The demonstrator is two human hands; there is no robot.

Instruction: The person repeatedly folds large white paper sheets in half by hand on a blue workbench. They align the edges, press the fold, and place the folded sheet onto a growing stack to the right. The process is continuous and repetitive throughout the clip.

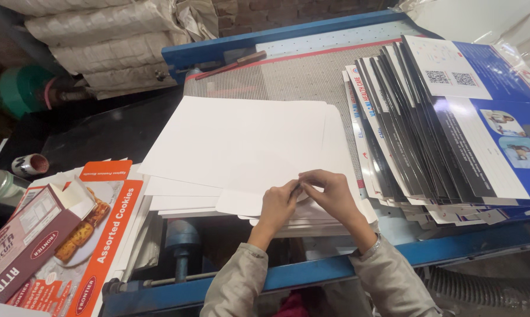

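Here the blue metal counter [312, 32] carries a loose stack of blank white card sheets [241, 147]. Right of that stack fans a pile of printed blue-and-black cartons [447, 123]. At its near edge, left hand [278, 203] and right hand [331, 194] meet, fingertips pinching one sheet's corner; a light pinch probably separates it cleanly.

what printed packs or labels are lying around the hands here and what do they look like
Flat carton blanks: left of the hands, orange and white with a biscuit picture.
Maroon box: far left, long, partly open.
Fanned printed sheets: right, blue, white and black, with square code patches.
White sheets: centre, blank; both hands pinch one edge.
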